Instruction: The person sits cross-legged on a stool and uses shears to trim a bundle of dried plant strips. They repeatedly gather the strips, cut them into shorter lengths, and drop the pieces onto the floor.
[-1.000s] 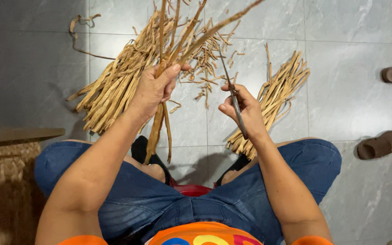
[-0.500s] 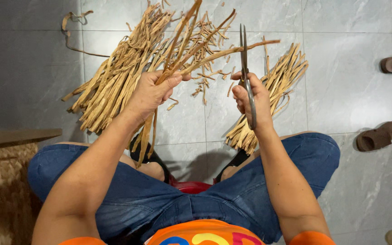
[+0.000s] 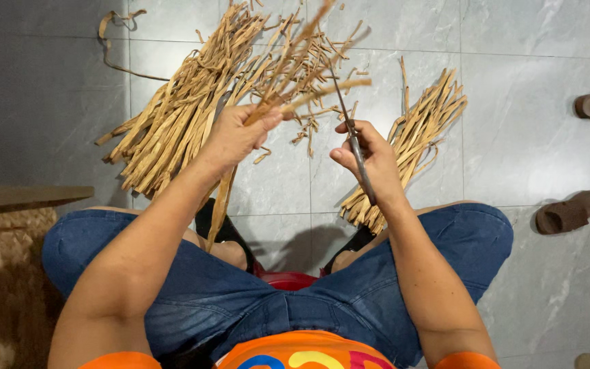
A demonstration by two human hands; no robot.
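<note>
Held bundle: we grip a handful of long, flat, tan dried-leaf strips (image 3: 288, 82) in our left hand (image 3: 237, 137), clenched around their middle; loose ends fan up past the top edge and a few tails hang down toward our knee.
Cutting tool: we hold a slim dark metal blade (image 3: 353, 137), scissors or a knife, we cannot tell which, in our right hand (image 3: 370, 160), fingers closed around it, tip pointing up into the fan of strips.
Handling, as we judge it: the strips look very light, dry and springy, stiff along their length yet easy to bend, and brittle at the frayed ends. They splay when held loosely, so we would take them in a firm fist near the middle, as now.
Left heap: a large pile of the same tan strips (image 3: 172, 116) lies on the grey tiled floor (image 3: 527, 137), just beyond our left hand.
Right heap: a smaller sheaf of tan strips (image 3: 421, 130) lies beside our right hand.
Trimmings: short cut scraps (image 3: 308, 126) are scattered between the heaps.
Surroundings: brown sandals (image 3: 571, 212) lie well apart on the right; a woven tan mat (image 3: 5, 253) sits at left.
In the way: our blue-denim knees (image 3: 459, 239) frame the working space; the heaps crowd it on both sides.
</note>
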